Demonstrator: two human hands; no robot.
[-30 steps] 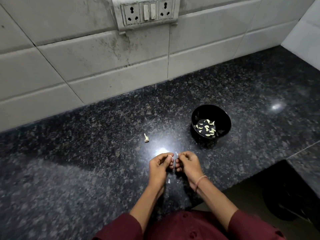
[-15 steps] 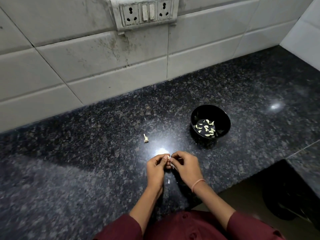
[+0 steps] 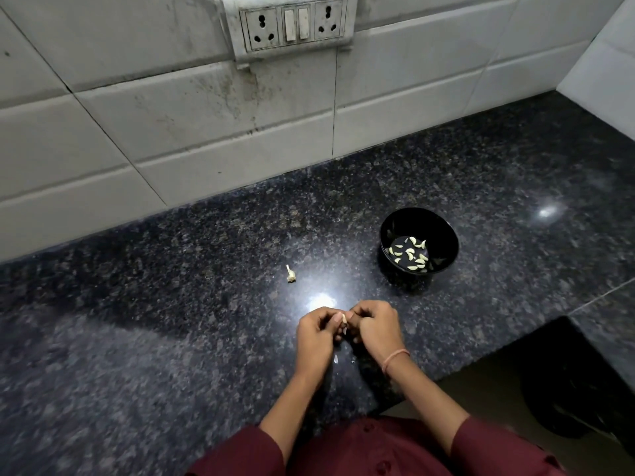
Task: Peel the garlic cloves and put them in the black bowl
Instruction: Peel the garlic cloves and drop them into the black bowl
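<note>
My left hand (image 3: 318, 333) and my right hand (image 3: 376, 326) meet fingertip to fingertip low over the dark granite counter (image 3: 171, 338). Between them they pinch one small pale garlic clove (image 3: 343, 319), mostly hidden by the fingers. The black bowl (image 3: 443, 231) stands up and to the right of my hands, holding several peeled cloves (image 3: 410, 254). A garlic stem remnant (image 3: 290, 273) lies on the counter to the upper left of my hands. Small bits of peel (image 3: 336, 359) lie under my hands.
A white tiled wall (image 3: 206, 132) with a socket plate (image 3: 295, 24) runs along the back of the counter. The counter edge steps in at the lower right, where a dark bin (image 3: 577, 389) stands below on the floor.
My hands have drawn closer together, from slightly apart to touching at the clove. The bowl and the stem remnant have not moved on the counter.
</note>
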